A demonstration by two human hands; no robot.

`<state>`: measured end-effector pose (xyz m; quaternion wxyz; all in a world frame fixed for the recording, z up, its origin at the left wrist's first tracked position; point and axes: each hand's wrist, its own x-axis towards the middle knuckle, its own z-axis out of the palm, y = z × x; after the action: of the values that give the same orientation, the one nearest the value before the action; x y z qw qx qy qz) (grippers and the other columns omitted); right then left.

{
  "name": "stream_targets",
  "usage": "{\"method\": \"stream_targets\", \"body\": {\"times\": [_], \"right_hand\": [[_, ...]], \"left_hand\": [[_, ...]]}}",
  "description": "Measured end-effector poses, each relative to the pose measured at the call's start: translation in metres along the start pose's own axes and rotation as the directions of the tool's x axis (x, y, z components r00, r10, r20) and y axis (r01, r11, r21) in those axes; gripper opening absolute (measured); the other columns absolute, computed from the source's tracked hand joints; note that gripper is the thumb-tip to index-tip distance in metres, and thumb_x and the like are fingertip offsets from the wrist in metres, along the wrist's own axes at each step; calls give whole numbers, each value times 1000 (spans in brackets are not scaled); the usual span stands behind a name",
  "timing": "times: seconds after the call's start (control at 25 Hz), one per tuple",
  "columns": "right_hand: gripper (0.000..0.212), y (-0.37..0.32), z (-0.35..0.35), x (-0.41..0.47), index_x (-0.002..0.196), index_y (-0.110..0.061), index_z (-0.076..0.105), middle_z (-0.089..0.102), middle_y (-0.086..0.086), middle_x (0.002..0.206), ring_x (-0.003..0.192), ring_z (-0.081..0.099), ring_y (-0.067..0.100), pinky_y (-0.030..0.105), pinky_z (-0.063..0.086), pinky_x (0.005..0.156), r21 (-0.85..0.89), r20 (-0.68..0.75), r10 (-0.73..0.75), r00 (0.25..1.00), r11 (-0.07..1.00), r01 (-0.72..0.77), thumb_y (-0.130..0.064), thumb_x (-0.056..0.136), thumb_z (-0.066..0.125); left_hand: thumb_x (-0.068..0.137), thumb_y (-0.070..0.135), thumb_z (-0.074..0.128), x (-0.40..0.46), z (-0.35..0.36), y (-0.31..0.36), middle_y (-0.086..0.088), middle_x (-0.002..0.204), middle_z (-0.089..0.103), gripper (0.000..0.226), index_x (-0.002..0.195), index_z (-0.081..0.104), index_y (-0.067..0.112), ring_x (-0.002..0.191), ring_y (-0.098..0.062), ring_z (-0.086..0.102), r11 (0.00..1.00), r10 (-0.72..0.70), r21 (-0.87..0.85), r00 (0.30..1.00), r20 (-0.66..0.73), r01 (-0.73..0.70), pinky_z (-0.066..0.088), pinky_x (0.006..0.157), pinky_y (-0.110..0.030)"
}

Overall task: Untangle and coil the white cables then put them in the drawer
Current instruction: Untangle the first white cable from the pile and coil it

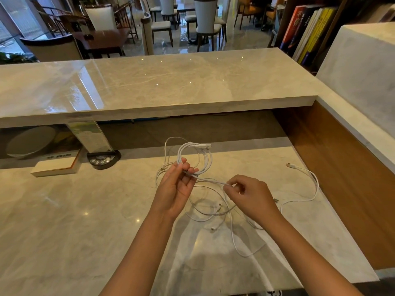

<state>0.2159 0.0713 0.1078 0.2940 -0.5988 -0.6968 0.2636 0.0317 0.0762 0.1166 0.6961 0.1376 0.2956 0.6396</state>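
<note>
Right now my left hand [178, 184] is raised above the marble desk [85, 221], its fingers curled round the bottom of a coil of white cable [193, 157] that stands up from my grip in a few loops, with connector ends poking out at the top right of the loop. One strand runs from that coil across to my right hand [251, 196], which pinches it between thumb and fingertips, so the cable stretches nearly straight between my two hands.

Below my hands the loose white cables [213, 212] lie on the desk, crossing one another in a loose tangle with several small plugs showing among them. One longer cable [310, 184] curves out to the right, its plug lying near the wooden side panel [342, 178]. A thin strand also loops up behind the coil on the left.

No drawer shows from where I look, so nothing is stowed yet; every cable is either in my hands or on the desk. At the left of the desk sit a white box [56, 166] and a dark round-fronted device with buttons [103, 159] holding an upright clear sign [89, 135]. A raised marble counter [171, 82] runs across behind, and books [307, 33] stand on a shelf at the upper right.
</note>
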Motion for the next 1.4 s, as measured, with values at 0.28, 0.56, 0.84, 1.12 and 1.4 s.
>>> {"method": "stream_targets", "body": {"times": [0.28,0.56,0.84,1.12,1.4], "right_hand": [[10,1,-4,27,82,-4,54,63,11,75,32,39,3,13,28,31,901,309,508,804,116,-419,2,89,51],[22,5,-10,18,89,-4,66,60,-3,53,35,41,7,16,33,38,604,329,265,906,679,-418,9,87,48],[39,-2,4,3,104,-31,49,60,0,71,56,52,11,26,45,57,715,118,45,992,689,-117,2,85,43],[26,0,12,1,113,-43,48,49,-19,95,82,54,8,23,52,66,305,-188,-311,932,883,357,-31,91,42],[17,-12,-12,-8,86,-38,70,59,-16,105,76,55,9,19,49,66,509,-476,11,879,819,265,-28,89,56]], "left_hand": [[84,12,47,-6,1,-18,-2,61,51,13,89,58,8,56,-10,54,990,-144,21,986,84,143,56,72,-25],[83,14,49,-8,6,-19,0,58,48,13,80,60,8,52,-9,48,977,-197,106,975,104,186,55,67,-26],[86,12,48,-7,15,-22,-1,56,51,10,83,56,7,48,-9,49,967,-255,-13,967,6,255,54,68,-26],[95,8,43,-5,19,-30,-4,59,55,18,86,58,3,69,-15,50,957,-285,-67,956,-75,281,54,82,-35],[95,8,42,-4,19,-29,-2,56,51,19,84,56,4,45,-9,50,964,-262,-54,962,-78,259,56,79,-36]]}}
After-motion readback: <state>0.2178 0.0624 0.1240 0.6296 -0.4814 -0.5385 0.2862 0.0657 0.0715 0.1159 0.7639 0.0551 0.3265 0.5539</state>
